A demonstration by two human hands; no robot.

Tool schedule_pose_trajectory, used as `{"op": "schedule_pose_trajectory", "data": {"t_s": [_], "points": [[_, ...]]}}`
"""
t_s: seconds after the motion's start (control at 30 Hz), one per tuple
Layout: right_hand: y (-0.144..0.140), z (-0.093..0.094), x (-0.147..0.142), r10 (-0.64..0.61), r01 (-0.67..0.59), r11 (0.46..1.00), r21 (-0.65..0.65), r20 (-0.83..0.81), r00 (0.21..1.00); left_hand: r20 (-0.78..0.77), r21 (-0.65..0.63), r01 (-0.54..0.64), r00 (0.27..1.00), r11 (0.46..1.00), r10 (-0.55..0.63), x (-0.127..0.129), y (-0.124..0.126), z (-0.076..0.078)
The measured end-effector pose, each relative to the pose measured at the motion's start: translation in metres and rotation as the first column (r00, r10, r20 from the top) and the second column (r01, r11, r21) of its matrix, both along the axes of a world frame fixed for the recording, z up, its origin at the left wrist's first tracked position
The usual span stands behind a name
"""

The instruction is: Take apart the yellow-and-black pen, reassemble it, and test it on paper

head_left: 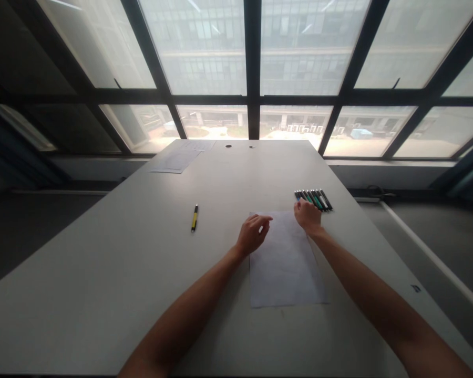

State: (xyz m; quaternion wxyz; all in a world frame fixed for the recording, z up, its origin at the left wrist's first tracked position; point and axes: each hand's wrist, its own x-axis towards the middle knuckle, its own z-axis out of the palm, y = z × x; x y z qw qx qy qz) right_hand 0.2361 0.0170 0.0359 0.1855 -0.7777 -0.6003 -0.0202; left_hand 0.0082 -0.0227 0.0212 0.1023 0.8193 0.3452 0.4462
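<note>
- The right hand (pixel 307 215) rests at the near end of a row of pens (pixel 314 200), fingers curled; whether they grip a pen cannot be told.
- The left hand (pixel 252 234) hovers over the top left corner of a paper sheet (pixel 286 265), fingers loosely bent, holding nothing.
- A yellow pen (pixel 194 218) lies apart on the surface (pixel 102 273), left of the sheet.
</note>
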Motion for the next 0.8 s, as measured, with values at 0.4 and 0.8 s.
{"op": "schedule_pose_trajectory", "data": {"t_s": [0.4,0.8], "points": [[-0.028,-0.014,0.01,0.06,-0.018,0.979,0.203,-0.203,0.977,-0.269,-0.321,-0.542,0.838,0.776,0.474,-0.112,0.054,0.061],[-0.027,-0.025,0.009,0.137,-0.069,0.951,0.302,-0.21,0.968,-0.47,-0.279,-0.859,0.512,0.43,0.719,-0.207,0.078,0.006]]}}
